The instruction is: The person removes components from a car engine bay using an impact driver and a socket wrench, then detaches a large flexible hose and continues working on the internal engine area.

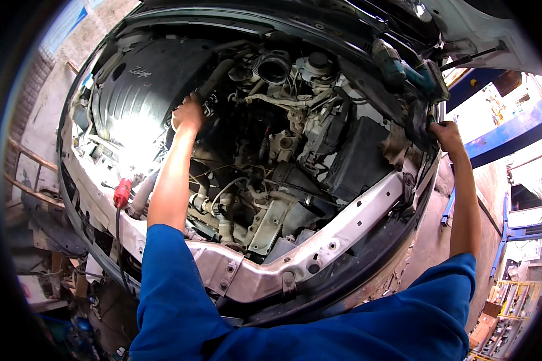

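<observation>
My left hand point(188, 113) reaches into the engine bay, between the black plastic engine cover point(156, 75) and a dark hose point(215, 79). Its fingers are curled at the cover's edge, and what they grip is hidden. Out at the right fender, my right hand point(447, 136) is closed beside a black part at the car's edge. Something small and dark shows at its fingertips, too little to name. Just above that hand lies a teal-and-black cordless power tool point(424, 78), resting near the hood hinge.
A glaring work lamp with a red handle point(123, 192) hangs on the front left, its cable trailing down. The pale front crossmember point(301, 249) runs between me and the engine. A black box point(358, 159) fills the bay's right side. Blue lift arms point(512, 129) stand beyond the right fender.
</observation>
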Demonstrator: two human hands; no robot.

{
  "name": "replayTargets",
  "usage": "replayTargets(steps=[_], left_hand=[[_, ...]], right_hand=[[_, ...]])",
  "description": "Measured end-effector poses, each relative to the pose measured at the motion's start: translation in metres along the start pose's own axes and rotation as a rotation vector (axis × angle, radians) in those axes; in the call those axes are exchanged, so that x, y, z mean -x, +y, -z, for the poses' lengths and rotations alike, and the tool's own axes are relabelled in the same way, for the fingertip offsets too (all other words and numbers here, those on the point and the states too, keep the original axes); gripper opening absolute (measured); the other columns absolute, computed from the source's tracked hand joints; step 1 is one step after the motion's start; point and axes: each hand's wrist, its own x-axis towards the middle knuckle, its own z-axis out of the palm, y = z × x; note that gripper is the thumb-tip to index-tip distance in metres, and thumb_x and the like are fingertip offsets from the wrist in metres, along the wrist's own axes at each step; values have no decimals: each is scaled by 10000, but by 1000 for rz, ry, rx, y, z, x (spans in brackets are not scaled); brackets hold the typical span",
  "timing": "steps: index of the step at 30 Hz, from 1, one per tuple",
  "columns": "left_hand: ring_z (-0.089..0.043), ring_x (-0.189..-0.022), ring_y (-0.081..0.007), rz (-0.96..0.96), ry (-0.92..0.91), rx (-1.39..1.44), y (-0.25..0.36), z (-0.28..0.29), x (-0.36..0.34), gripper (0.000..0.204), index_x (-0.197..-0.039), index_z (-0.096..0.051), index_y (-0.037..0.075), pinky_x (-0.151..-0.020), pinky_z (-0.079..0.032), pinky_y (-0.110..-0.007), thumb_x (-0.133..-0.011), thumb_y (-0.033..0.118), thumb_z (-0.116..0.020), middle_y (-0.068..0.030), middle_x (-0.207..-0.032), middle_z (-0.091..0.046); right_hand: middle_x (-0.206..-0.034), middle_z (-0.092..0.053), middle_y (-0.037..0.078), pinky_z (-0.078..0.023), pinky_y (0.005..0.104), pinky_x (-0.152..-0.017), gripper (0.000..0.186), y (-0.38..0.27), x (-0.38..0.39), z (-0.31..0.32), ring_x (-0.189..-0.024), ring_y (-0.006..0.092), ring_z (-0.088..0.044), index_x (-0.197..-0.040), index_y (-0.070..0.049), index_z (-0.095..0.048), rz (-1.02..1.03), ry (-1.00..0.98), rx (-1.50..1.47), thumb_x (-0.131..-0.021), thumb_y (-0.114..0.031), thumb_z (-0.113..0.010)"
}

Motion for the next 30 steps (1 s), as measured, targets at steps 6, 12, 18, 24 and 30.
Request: replayTargets(steps=[6, 12, 18, 24, 30], left_hand=[[-648, -1073, -355, -49, -20, -18, -5, -5, -5, 427, -1271, -445, 83, -859, -541, -465, -883, 163, -604, -156, -1269, -582], [-646, -1080, -362, -34, 3, -10, -19, -17, -15, 495, -1321, -439, 99, -876, -533, -470, -871, 189, -625, -165, -1263, -605], [-631, -1094, -375, -105, -108, 90, -29, -17, -33, 628, -1270, -538, 68, -907, -512, -480, -859, 532, -637, -201, -1184, -651], [-652, -973, -288, -218, -258, 259, -38, -28, -46, 595, -1112, -673, 59, -833, -514, -402, -791, 559, -694, -162, -1040, -679], [-633, -786, -196, -244, -497, 583, -65, -29, -33, 575, -891, -696, -20, -716, -496, -362, -735, 531, -757, -110, -845, -691]], right_hand=[[-702, -647, 235, -496, 442, -645, 522, 16, -1, -2, -672, 309, -668, -832, 122, -654, 25, 47, 1, -796, -398, -680], [-941, -668, 315, -508, 481, -830, 585, -48, 25, -10, -947, 442, -656, -920, 84, -684, 22, 168, 451, -830, -490, -617], [-592, -566, 79, -413, 379, -441, 595, 32, -4, 2, -495, 217, -554, -779, 36, -656, 71, 127, 57, -899, -539, -560], [-633, -515, 42, -374, 360, -543, 491, 51, 94, 27, -603, 143, -451, -834, 32, -613, -88, 144, -145, -968, -418, -469], [-677, -489, 18, -252, 212, -390, 386, -23, 201, 16, -476, 56, -368, -972, 9, -608, -110, 232, -752, -991, -332, -428]])
